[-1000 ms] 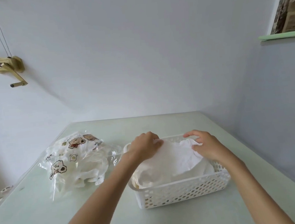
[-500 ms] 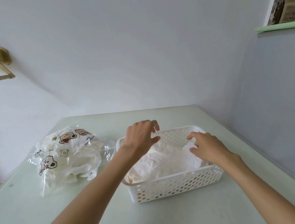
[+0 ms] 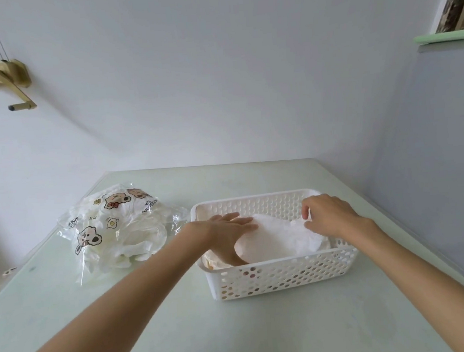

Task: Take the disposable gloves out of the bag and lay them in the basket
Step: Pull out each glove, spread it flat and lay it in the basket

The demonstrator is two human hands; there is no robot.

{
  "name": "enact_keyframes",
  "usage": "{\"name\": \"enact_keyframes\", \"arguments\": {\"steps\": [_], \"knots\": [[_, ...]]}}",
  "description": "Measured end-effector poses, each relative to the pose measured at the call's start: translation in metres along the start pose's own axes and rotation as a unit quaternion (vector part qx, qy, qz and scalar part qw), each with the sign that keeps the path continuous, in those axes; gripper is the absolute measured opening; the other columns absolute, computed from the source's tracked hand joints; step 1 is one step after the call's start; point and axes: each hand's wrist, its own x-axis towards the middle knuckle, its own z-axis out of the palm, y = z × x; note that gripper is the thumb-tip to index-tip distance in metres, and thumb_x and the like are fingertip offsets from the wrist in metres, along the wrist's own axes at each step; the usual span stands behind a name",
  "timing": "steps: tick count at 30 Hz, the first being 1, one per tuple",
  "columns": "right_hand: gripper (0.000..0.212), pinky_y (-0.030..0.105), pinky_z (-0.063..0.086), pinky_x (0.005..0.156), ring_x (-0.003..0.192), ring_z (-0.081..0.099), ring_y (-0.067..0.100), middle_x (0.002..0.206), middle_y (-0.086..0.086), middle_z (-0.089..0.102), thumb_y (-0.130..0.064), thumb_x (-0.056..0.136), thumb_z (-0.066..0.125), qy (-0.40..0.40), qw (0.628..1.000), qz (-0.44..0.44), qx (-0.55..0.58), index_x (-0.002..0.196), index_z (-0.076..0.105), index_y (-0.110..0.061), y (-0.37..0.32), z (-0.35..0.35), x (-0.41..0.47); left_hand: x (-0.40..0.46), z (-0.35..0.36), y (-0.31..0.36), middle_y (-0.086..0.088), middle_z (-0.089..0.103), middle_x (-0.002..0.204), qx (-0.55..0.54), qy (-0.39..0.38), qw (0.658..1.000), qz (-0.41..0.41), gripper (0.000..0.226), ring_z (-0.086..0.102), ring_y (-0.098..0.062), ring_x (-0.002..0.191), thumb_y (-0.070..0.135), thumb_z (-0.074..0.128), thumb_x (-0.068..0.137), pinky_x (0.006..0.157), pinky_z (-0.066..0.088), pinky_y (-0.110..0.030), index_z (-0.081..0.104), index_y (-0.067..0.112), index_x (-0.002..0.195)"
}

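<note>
A white perforated basket [image 3: 279, 279] stands on the pale green table, right of centre. Inside it lies a pile of white translucent disposable gloves [image 3: 275, 239]. My left hand [image 3: 227, 233] lies flat on the left part of the pile with straight fingers, thumb down by the near wall. My right hand [image 3: 327, 215] is at the pile's right end, thumb and fingers pinching the edge of a glove. The clear bag [image 3: 117, 228] printed with cartoon bears lies left of the basket, with more white gloves inside it.
The table [image 3: 238, 329] meets walls at the back and right. A brass crank fitting [image 3: 0, 78] hangs on the left wall. A green ledge [image 3: 446, 36] sits at the upper right.
My left hand came down from above the basket rim and now lies flat on the gloves. My right hand stayed at the pile's right end. The camera view shifted slightly.
</note>
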Motion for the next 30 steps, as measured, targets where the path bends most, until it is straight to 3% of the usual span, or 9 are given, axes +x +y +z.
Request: {"name": "enact_keyframes", "arguments": {"steps": [4, 6, 8, 11, 15, 19, 25, 27, 30], "knots": [[0.015, 0.026, 0.039, 0.068, 0.079, 0.053, 0.014, 0.097, -0.004, 0.055, -0.011, 0.087, 0.063, 0.098, 0.988, -0.046, 0.109, 0.095, 0.063, -0.024, 0.005, -0.022, -0.002, -0.017, -0.02, -0.003, 0.013, 0.033, 0.149, -0.074, 0.05, 0.996, -0.015, 0.081, 0.024, -0.016, 0.141, 0.07, 0.063, 0.072, 0.116, 0.023, -0.045, 0.036, 0.038, 0.141], [0.023, 0.023, 0.041, 0.067, 0.078, 0.053, 0.011, 0.094, -0.005, 0.057, -0.008, 0.085, 0.065, 0.034, 0.981, -0.106, 0.159, 0.091, 0.064, -0.03, -0.003, -0.023, -0.001, -0.019, -0.018, -0.003, 0.012, 0.047, 0.133, -0.06, 0.042, 0.997, -0.025, 0.072, 0.038, -0.015, 0.128, 0.066, 0.065, 0.073, 0.109, 0.033, -0.039, 0.043, 0.035, 0.135], [0.029, 0.022, 0.044, 0.077, 0.089, 0.054, 0.011, 0.103, -0.005, 0.056, -0.011, 0.084, 0.068, -0.091, 0.974, -0.138, 0.153, 0.103, 0.064, -0.033, -0.01, -0.015, 0.001, -0.017, -0.009, -0.001, 0.008, 0.05, 0.13, -0.027, 0.019, 0.999, -0.034, 0.073, 0.041, -0.017, 0.125, 0.061, 0.066, 0.077, 0.106, 0.035, -0.036, 0.038, 0.032, 0.138], [0.059, 0.027, 0.042, 0.093, 0.114, 0.05, 0.017, 0.125, -0.002, 0.045, -0.018, 0.084, 0.071, -0.215, 0.969, -0.094, 0.077, 0.135, 0.047, -0.031, -0.01, -0.005, 0.002, -0.016, 0.001, -0.007, 0.008, 0.049, 0.134, -0.016, 0.027, 0.999, -0.041, 0.078, 0.04, -0.018, 0.127, 0.057, 0.066, 0.08, 0.104, 0.037, -0.036, 0.032, 0.031, 0.144], [0.069, 0.03, 0.039, 0.102, 0.128, 0.043, 0.021, 0.141, 0.004, 0.035, -0.015, 0.087, 0.066, -0.242, 0.968, -0.059, 0.029, 0.146, 0.031, -0.028, -0.002, -0.002, -0.004, -0.016, 0.002, -0.017, 0.011, 0.048, 0.136, -0.015, 0.04, 0.998, -0.043, 0.077, 0.039, -0.015, 0.13, 0.057, 0.068, 0.078, 0.104, 0.036, -0.034, 0.036, 0.031, 0.143], [0.07, 0.026, 0.038, 0.096, 0.128, 0.042, 0.02, 0.143, 0.003, 0.038, -0.016, 0.085, 0.068, -0.215, 0.974, -0.063, 0.035, 0.145, 0.033, -0.024, -0.001, -0.005, -0.007, -0.019, -0.007, -0.016, 0.008, 0.041, 0.144, -0.06, 0.011, 0.997, -0.051, 0.078, 0.035, -0.017, 0.135, 0.061, 0.067, 0.076, 0.11, 0.032, -0.038, 0.037, 0.032, 0.142], [0.045, 0.028, 0.042, 0.095, 0.113, 0.053, 0.012, 0.127, -0.006, 0.054, -0.028, 0.086, 0.068, -0.085, 0.987, -0.105, 0.089, 0.128, 0.054, -0.03, -0.017, -0.026, -0.013, -0.046, -0.019, -0.01, 0.02, 0.063, 0.109, -0.141, 0.146, 0.978, -0.038, 0.024, 0.057, -0.003, 0.109, 0.046, 0.058, 0.091, 0.09, 0.044, -0.027, 0.067, 0.034, 0.109], [0.033, 0.027, 0.044, 0.091, 0.103, 0.055, 0.008, 0.116, -0.011, 0.058, -0.029, 0.088, 0.065, -0.05, 0.98, -0.125, 0.148, 0.12, 0.059, -0.033, -0.034, -0.031, -0.02, -0.064, -0.016, -0.022, 0.023, 0.067, 0.103, -0.212, 0.267, 0.939, -0.053, 0.012, 0.062, 0.002, 0.097, 0.038, 0.06, 0.091, 0.089, 0.05, -0.031, 0.068, 0.035, 0.1], [0.02, 0.027, 0.049, 0.085, 0.091, 0.058, 0.001, 0.1, -0.016, 0.063, -0.025, 0.09, 0.063, -0.01, 0.955, -0.164, 0.245, 0.108, 0.065, -0.033, -0.075, -0.035, -0.032, -0.101, -0.004, -0.052, 0.023, 0.064, 0.098, -0.262, 0.428, 0.848, -0.17, 0.012, 0.062, -0.001, 0.094, 0.031, 0.067, 0.087, 0.084, 0.05, -0.032, 0.062, 0.04, 0.094]]}}
